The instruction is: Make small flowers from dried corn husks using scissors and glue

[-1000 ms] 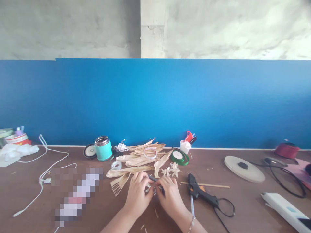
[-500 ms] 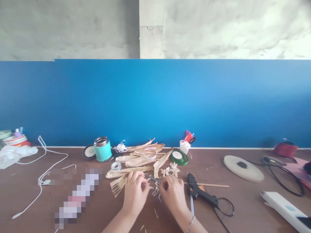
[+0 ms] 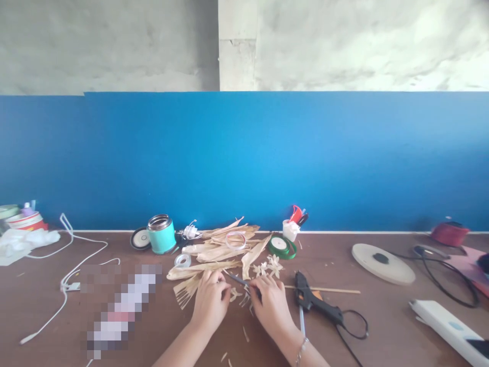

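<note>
My left hand (image 3: 211, 299) is closed in a pinch, thumb against fingers. What it pinches, if anything, is hidden; a small pale husk piece (image 3: 235, 294) is beside its fingertips. My right hand (image 3: 272, 305) is wrapped around dark, slim-bladed scissors (image 3: 239, 280), whose blades point up and left between the hands; their handles are hidden. Left of my left hand is a dried corn husk cut into a fringe (image 3: 186, 291). Thin cut strips (image 3: 245, 300) lie between the hands. Pale husk flowers (image 3: 274, 265) rest just beyond my right hand.
Behind the hands are piled dried husks (image 3: 221, 252), tape (image 3: 182, 260) and a green ribbon roll (image 3: 280, 245). A black glue gun (image 3: 319, 305) and thin stick (image 3: 340, 291) lie right. An open turquoise jar (image 3: 161, 238) stands back left. White cables (image 3: 82, 262) trail at left.
My left hand has shifted slightly left and down, its fingertips drawing away from the scissors. The right hand has barely moved, and more of the pale piece between them shows.
</note>
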Demonstrator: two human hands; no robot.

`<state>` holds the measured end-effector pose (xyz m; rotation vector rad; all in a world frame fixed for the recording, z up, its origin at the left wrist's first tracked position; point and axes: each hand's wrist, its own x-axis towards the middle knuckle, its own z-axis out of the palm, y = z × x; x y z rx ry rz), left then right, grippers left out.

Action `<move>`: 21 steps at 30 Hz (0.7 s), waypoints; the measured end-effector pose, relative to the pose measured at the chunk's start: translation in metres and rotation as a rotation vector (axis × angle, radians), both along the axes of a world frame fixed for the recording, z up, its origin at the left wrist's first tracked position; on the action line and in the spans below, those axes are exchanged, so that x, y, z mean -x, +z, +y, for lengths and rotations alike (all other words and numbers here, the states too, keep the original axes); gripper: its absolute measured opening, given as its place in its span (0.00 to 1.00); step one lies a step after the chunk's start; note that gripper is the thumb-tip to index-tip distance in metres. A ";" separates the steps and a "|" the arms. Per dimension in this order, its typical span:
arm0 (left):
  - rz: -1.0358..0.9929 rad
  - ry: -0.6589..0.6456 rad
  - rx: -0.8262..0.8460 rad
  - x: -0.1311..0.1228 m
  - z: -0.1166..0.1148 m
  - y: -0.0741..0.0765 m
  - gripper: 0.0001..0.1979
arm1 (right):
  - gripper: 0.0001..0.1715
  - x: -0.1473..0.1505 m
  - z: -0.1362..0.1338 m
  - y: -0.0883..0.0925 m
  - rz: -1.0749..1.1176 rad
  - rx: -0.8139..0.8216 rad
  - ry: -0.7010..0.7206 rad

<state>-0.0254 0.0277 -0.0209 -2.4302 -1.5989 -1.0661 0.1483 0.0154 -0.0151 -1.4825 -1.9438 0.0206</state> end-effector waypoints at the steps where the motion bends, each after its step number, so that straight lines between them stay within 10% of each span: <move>1: -0.010 -0.011 0.010 0.001 0.001 0.000 0.11 | 0.11 -0.001 0.000 0.000 0.000 0.009 0.002; 21: 0.012 0.276 0.011 0.053 0.018 0.019 0.12 | 0.12 -0.013 0.006 0.001 0.007 0.074 -0.045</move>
